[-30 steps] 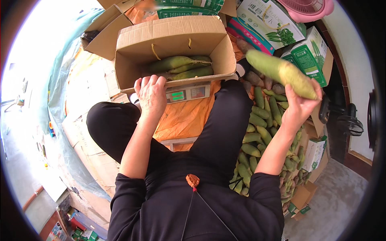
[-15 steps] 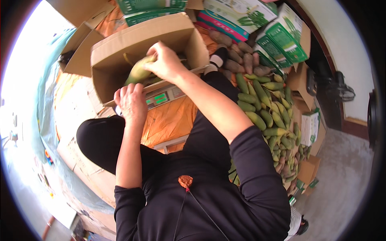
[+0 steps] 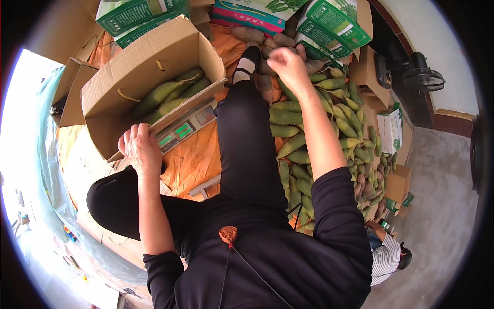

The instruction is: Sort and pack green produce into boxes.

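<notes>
A cardboard box (image 3: 170, 44), its top uncovered, sits tilted on a scale (image 3: 191, 125) with a green-lit display. Several long green radishes (image 3: 164, 95) lie inside it. My left hand (image 3: 141, 148) has its fingers hooked over the near rim of the box, at the left end. Off to the right, my right hand (image 3: 289, 67) hovers empty, fingers loosely bent and apart, over the far end of a large pile of green radishes (image 3: 293, 118). Reddish-brown root vegetables (image 3: 248, 34) lie just beyond that hand.
Green printed cartons (image 3: 334, 26) stand at the far side, with another open box (image 3: 77, 92) at the left. A black fan (image 3: 423, 77) is by the right wall. At the lower right a person in a striped shirt (image 3: 385, 260) bends down. Orange sheeting (image 3: 193, 159) covers the floor.
My right hand has let go of a green radish in the box and swung right to above the pile. My left hand stays on the box rim. The view has shifted rightward.
</notes>
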Action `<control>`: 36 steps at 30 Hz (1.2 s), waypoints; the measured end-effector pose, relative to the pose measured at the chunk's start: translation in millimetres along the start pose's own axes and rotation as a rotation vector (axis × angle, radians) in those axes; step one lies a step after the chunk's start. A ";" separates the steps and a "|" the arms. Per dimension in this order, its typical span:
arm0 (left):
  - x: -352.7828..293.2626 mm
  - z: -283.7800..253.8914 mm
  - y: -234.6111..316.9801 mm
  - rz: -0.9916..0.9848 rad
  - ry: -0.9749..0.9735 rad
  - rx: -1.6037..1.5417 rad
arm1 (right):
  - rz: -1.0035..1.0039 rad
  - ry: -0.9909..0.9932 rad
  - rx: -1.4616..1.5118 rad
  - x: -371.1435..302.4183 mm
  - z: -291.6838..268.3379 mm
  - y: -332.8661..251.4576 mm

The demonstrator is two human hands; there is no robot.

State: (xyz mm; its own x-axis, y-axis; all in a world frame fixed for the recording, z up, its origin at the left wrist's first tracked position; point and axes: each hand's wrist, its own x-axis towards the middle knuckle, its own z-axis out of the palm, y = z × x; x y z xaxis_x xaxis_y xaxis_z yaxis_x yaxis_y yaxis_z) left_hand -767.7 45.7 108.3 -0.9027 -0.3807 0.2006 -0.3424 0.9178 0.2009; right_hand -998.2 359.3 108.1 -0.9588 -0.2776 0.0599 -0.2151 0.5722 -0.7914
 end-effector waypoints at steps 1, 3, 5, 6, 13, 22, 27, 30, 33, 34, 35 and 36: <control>-0.4 -0.7 -0.6 0.004 -0.004 0.005 | 0.069 -0.005 -0.064 -9.6 1.4 27.0; -1.3 0.0 -2.4 -0.013 -0.004 0.030 | 0.227 -0.079 -0.249 -37.0 11.4 72.3; 0.0 1.7 -1.0 -0.004 -0.002 0.023 | 0.367 -0.149 -0.449 -63.6 20.5 111.6; 0.6 3.3 -0.9 0.005 0.005 0.021 | 0.371 -0.149 -0.446 -75.8 25.5 127.8; 1.3 1.3 -0.4 -0.004 0.026 0.043 | 0.393 -0.347 -0.869 -106.6 59.6 174.5; 1.0 -1.0 -0.1 -0.016 0.019 0.019 | 0.309 -0.644 -1.102 -110.9 81.4 183.4; 0.1 -0.7 1.7 0.007 0.034 -0.009 | 0.421 -0.708 -1.236 -117.0 90.1 186.7; 2.6 -3.0 0.4 0.002 0.039 -0.011 | 0.408 -0.714 -1.211 -121.7 86.0 183.6; 3.3 -2.1 -2.7 -0.002 0.047 -0.032 | 0.457 -0.703 -1.175 -122.8 71.6 175.7; 3.7 -2.7 -2.9 0.000 0.044 -0.032 | 0.444 -0.635 -1.164 -123.4 65.9 170.6; 3.3 -3.5 -3.5 0.001 0.042 -0.033 | 0.430 -0.567 -1.151 -124.0 59.5 165.9; 2.7 -2.7 -4.3 -0.005 0.046 -0.042 | 0.420 -0.557 -1.155 -124.2 50.7 161.1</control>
State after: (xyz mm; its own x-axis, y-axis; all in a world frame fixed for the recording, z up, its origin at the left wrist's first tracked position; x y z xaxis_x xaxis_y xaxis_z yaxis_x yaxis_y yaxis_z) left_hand -768.0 40.3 110.6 -0.8878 -0.3912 0.2426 -0.3352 0.9106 0.2418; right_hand -904.4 446.8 -57.6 -0.8474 -0.0386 -0.5296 -0.2227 0.9312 0.2885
